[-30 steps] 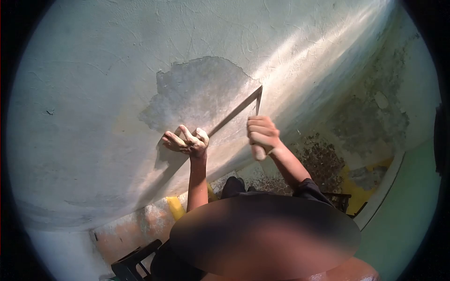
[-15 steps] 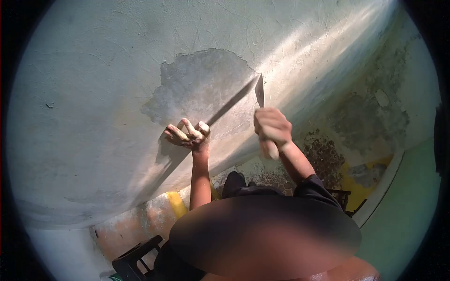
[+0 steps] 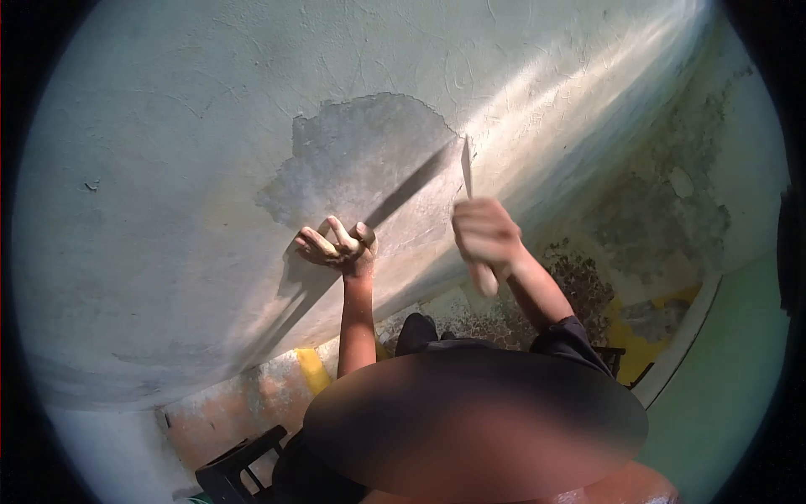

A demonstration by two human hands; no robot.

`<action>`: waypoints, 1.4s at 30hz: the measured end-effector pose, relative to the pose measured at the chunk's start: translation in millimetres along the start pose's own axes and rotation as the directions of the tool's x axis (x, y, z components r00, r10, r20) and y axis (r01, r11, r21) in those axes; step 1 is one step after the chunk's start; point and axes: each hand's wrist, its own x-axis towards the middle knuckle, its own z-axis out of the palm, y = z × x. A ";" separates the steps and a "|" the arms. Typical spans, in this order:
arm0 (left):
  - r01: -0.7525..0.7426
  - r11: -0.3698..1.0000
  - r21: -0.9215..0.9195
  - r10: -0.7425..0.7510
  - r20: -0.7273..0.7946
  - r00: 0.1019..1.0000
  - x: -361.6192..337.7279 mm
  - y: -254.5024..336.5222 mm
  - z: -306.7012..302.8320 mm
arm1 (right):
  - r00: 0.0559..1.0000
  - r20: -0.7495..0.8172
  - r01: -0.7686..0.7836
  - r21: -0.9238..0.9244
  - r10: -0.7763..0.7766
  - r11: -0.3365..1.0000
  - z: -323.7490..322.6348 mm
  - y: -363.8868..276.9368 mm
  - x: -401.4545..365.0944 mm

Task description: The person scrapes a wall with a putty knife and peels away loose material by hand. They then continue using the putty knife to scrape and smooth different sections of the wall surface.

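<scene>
Nearby, black chair (image 3: 243, 456); left fingers (image 3: 337, 228) spread by wall (image 3: 168, 210); right fingers (image 3: 474, 215) round bladed tool (image 3: 468, 168).

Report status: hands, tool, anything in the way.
Right hand closed on thin grey metal scraper, tip beside irregular grey wall patch. Left hand open at pale plaster wall. No obstruction visible.

Worn floor (image 3: 239, 399), patchy peach + grey, yellow strip (image 3: 312, 370), blk furniture (image 3: 220, 475) nearby (base hidden)
</scene>
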 end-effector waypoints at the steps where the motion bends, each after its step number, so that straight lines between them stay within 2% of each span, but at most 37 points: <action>1: 0.009 1.000 0.007 -0.009 0.026 1.000 -1.6 -0.5 -2.0 | 0.989 0.138 0.041 0.049 -0.048 0.998 -3.9 8.8 3.5; 2: 0.004 1.000 0.005 -0.004 0.034 0.999 -4.5 -1.5 -6.4 | 0.973 0.224 0.071 -0.074 -0.052 0.995 6.8 10.9 -5.3; 4: -0.002 1.000 0.002 0.002 0.008 1.000 -1.6 -1.6 0.0 | 0.998 -0.031 -0.061 -0.027 0.060 0.998 0.9 -5.3 3.4; 5: -0.017 1.000 -0.013 0.017 -0.012 1.000 -0.3 -1.3 0.4 | 0.998 -0.053 -0.031 0.054 0.034 0.998 -3.7 -15.0 4.9; 6: -0.008 1.000 -0.007 0.007 -0.018 1.000 1.5 1.9 4.3 | 0.997 -0.069 0.034 0.038 -0.031 0.999 4.0 -17.5 13.6; 8: 0.016 1.000 -0.008 -0.016 0.011 1.000 -1.8 -1.1 -1.4 | 0.989 0.141 0.062 -0.068 -0.051 0.996 4.2 13.9 -15.5; 10: -0.003 1.000 -0.014 0.004 0.016 1.000 -6.9 -7.4 -4.8 | 0.990 -0.004 -0.140 -0.136 0.140 0.981 -10.8 11.0 -7.8; 11: -0.014 1.000 -0.015 0.014 0.015 1.000 -8.3 -9.0 -4.0 | 0.985 -0.097 -0.142 -0.019 0.140 0.990 -12.4 -4.3 0.0; 12: -0.012 1.000 -0.009 0.012 0.004 1.000 -6.1 -3.9 1.6 | 0.991 -0.055 -0.124 -0.088 0.120 0.988 -4.2 -14.3 2.3; 14: -0.040 0.999 0.003 0.040 0.062 0.997 1.5 -3.5 -10.9 | 0.992 0.060 0.105 0.037 -0.107 0.994 7.9 -35.4 37.9; 15: -0.015 1.000 -0.017 0.015 0.055 0.998 -2.3 -4.3 -4.9 | 0.992 0.057 0.110 0.034 -0.112 0.993 4.4 -20.2 35.3; 17: 0.034 0.998 -0.045 -0.030 0.080 0.996 -5.6 -3.3 -5.9 | 0.949 0.262 0.150 0.123 -0.178 0.981 -4.2 15.2 23.5; 18: 0.042 0.998 -0.043 -0.038 0.087 0.996 -7.5 -1.5 -9.1 | 0.947 0.269 0.143 0.129 -0.174 0.981 -2.9 9.9 23.4; 20: 0.031 0.998 -0.045 -0.027 0.084 0.996 -3.0 -3.0 -7.5 | 0.952 0.276 0.133 0.027 -0.135 0.991 3.9 -3.5 29.5; 22: 0.033 0.999 -0.021 -0.031 0.080 0.996 -3.8 -0.3 -5.8 | 0.917 0.299 0.299 -0.080 -0.264 0.951 18.7 -27.4 37.3; 24: 0.020 1.000 0.004 -0.020 0.095 0.995 -3.8 -2.3 -7.7 | 0.893 0.372 0.196 0.188 -0.255 0.962 21.4 -14.3 41.6; 26: -0.002 1.000 -0.028 0.005 0.080 0.997 0.4 -2.2 -10.6 | 0.875 0.473 0.182 -0.125 -0.103 0.975 4.0 29.9 26.9; 27: -0.022 1.000 -0.006 0.022 0.075 0.997 1.8 -2.0 -11.4 | 0.862 0.502 0.172 -0.154 -0.073 0.973 -1.7 25.4 32.2; 28: -0.018 1.000 -0.008 0.018 0.056 0.998 1.6 -3.1 -6.2 | 0.858 0.506 0.190 -0.161 -0.084 0.968 3.8 12.6 35.8; 30: 0.008 1.000 0.012 -0.009 0.082 0.997 -8.2 -2.7 -3.7 | 0.833 0.464 0.379 -0.084 -0.301 0.922 21.6 -26.7 36.2; 31: 0.007 1.000 0.001 -0.007 0.085 0.996 -6.9 -3.1 -5.5 | 0.827 0.507 0.251 0.053 -0.243 0.967 18.6 -26.7 44.9; 32: 0.003 1.000 0.004 -0.003 0.095 0.996 -6.1 -3.7 -5.9 | 0.855 0.443 0.149 0.285 -0.268 0.947 19.9 11.5 27.9; 33: -0.003 1.000 0.000 0.003 0.096 0.995 -5.0 -4.0 -7.4 | 0.862 0.437 0.138 0.289 -0.259 0.947 12.4 22.5 27.3; 35: 0.002 1.000 -0.013 -0.001 0.086 0.996 -7.9 -4.8 -7.7 | 0.844 0.520 0.197 -0.071 -0.132 0.978 -9.4 34.0 30.3; 36: 0.025 0.999 -0.039 -0.021 0.098 0.995 -6.4 -2.8 -8.8 | 0.875 0.443 0.183 0.069 -0.194 0.981 -6.4 13.0 36.8; 37: 0.025 1.000 -0.015 -0.024 0.079 0.997 -4.6 0.4 -2.7 | 0.866 0.455 0.200 0.069 -0.209 0.977 -0.1 10.3 28.8; 39: 0.010 1.000 0.016 -0.012 0.089 0.996 -6.6 -1.2 -5.4 | 0.887 0.447 0.001 0.252 -0.117 0.968 23.2 8.2 -3.2; 40: 0.008 1.000 0.017 -0.009 0.088 0.996 -6.3 -1.6 -5.3 | 0.876 0.425 0.207 0.097 -0.229 0.973 15.2 28.8 12.0; 41: 0.007 1.000 0.016 -0.008 0.090 0.996 -7.7 -1.7 -7.1 | 0.881 0.419 0.194 0.101 -0.218 0.976 8.3 32.0 11.4; 42: -0.008 1.000 0.016 0.007 0.067 0.998 -5.0 -1.3 -7.3 | 0.879 0.438 0.229 -0.041 -0.188 0.973 -3.5 34.3 8.6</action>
